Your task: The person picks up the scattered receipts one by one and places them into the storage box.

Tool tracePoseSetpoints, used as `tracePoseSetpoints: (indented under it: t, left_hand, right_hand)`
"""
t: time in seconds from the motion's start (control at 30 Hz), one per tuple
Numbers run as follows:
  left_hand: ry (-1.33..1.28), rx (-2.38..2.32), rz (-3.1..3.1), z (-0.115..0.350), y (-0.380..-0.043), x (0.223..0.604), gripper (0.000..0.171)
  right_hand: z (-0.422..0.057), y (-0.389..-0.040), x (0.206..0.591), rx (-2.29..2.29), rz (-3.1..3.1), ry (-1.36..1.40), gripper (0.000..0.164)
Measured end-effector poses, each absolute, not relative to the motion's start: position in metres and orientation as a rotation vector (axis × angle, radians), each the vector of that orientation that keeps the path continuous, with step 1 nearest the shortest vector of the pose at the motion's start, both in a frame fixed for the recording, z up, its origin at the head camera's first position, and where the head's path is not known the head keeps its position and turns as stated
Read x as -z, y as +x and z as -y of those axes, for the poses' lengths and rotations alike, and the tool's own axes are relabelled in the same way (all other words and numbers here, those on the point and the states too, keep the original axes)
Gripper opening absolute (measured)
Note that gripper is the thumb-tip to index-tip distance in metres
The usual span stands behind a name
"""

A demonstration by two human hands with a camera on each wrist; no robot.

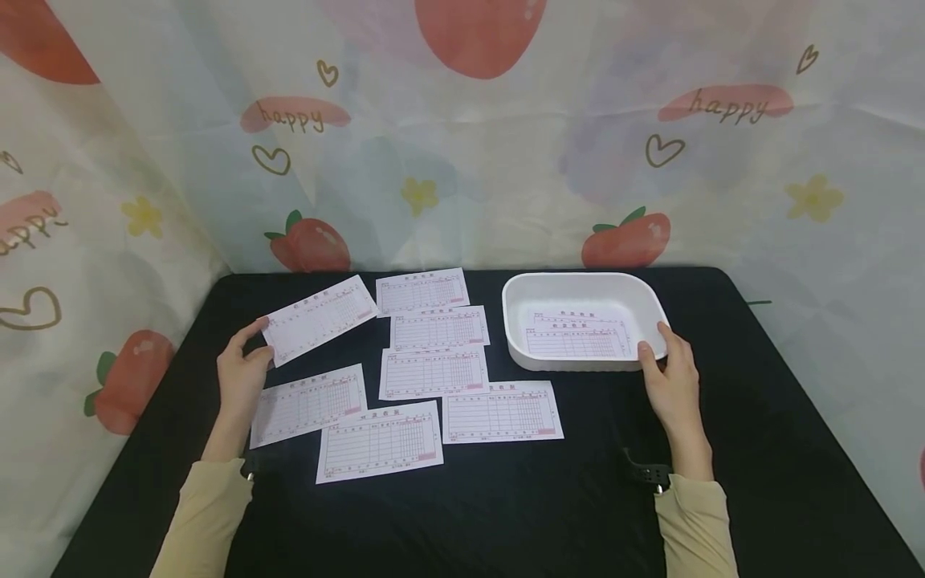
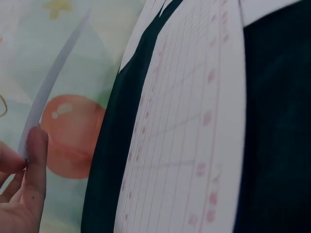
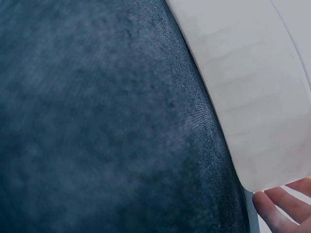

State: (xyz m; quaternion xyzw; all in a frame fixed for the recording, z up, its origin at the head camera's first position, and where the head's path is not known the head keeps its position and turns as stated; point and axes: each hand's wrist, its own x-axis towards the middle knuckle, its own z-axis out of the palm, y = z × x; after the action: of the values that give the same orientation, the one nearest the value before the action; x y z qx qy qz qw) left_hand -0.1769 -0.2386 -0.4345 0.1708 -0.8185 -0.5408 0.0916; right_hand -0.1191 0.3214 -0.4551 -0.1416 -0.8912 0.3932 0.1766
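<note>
Between thumb and fingers my left hand (image 1: 242, 373) pinches the left end of a white printed receipt slip (image 1: 321, 319). In the left wrist view that slip (image 2: 54, 85) appears nearly edge-on, raised off the black table. My right hand (image 1: 674, 389) grips the near right corner of a white plastic tub (image 1: 571, 365), thumb at the rim. Fingers (image 3: 279, 208) touch the tub's end in the right wrist view. Inside the tub lie overlapping slips (image 1: 574, 343); how many is unclear.
Several more printed slips lie on the black table (image 1: 506, 514), some overlapping: one near my left forearm (image 1: 311, 404), one at the front (image 1: 381, 441), others in the middle (image 1: 433, 373). A patterned curtain (image 1: 462, 160) hangs behind the table's back edge.
</note>
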Motion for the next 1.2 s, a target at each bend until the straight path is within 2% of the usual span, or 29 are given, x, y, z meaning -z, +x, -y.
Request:
tracePoseSetpoints:
  t: [0.67, 1.2]
  left_hand:
    - [0.144, 1.855, 2.355, 0.167, -0.169, 0.441, 0.044]
    - [-0.011, 1.973, 2.344, 0.103, -0.185, 0.444, 0.043]
  right_hand:
    - [-0.322, -0.119, 0.454, -1.109, 2.525, -0.401, 0.055]
    - [-0.322, -0.119, 0.455, -1.107, 2.516, -0.397, 0.055]
